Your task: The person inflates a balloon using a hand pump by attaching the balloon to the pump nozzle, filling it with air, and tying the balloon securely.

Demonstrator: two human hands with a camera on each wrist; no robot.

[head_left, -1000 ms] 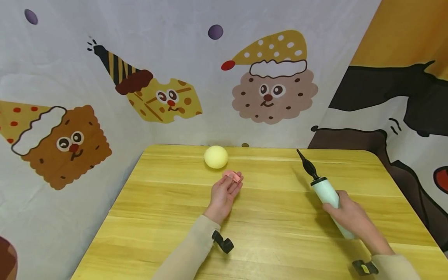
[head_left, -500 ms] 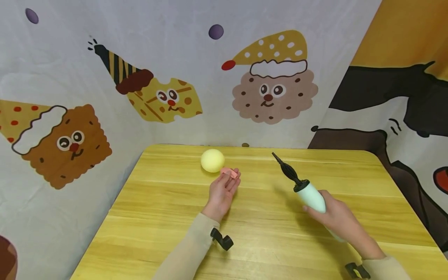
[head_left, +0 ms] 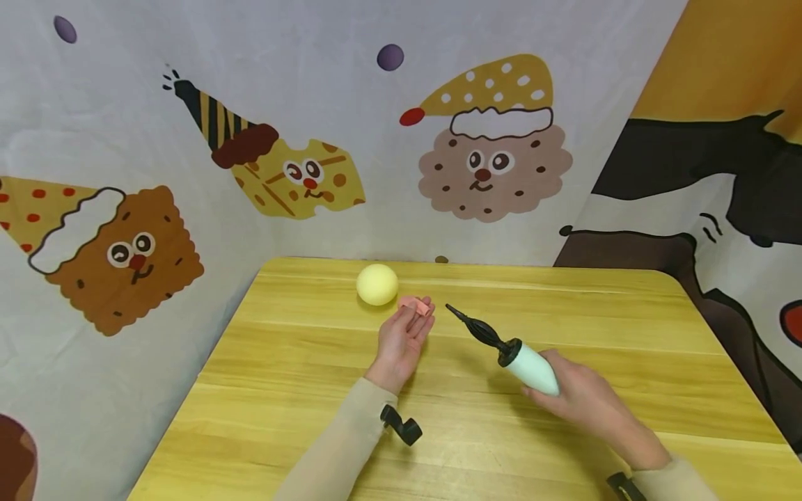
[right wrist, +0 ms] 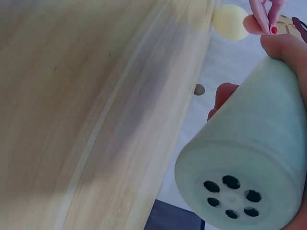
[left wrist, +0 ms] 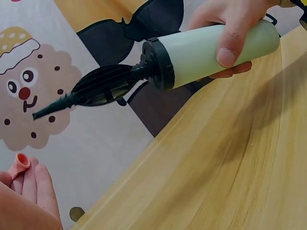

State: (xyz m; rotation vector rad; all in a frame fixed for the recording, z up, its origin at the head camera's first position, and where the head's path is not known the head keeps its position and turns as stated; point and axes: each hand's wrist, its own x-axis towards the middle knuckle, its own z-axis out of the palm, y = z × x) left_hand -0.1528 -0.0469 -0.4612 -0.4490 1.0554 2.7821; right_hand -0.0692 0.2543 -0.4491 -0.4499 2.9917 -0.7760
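A limp pink balloon [head_left: 415, 304] is pinched between the thumb and fingers of my left hand [head_left: 401, 344]. In the left wrist view the balloon's round mouth [left wrist: 22, 162] faces up and outward. My right hand [head_left: 589, 400] grips a pale green balloon pump [head_left: 532, 369] with a black ribbed nozzle [head_left: 482, 330]. The nozzle's tip points at the left hand and stands a short way to the right of it, apart from the balloon. In the right wrist view the pump's base [right wrist: 235, 191] shows several round holes.
A small inflated yellow balloon [head_left: 377, 284] lies near the back of the wooden table [head_left: 301, 390], just left of the left hand. Behind the table hangs a cloth backdrop [head_left: 326, 76] with cartoon figures.
The right hand has carried the pump leftward, so its nozzle is now close to the left hand. The yellow balloon has shifted slightly left; the left hand has hardly moved.
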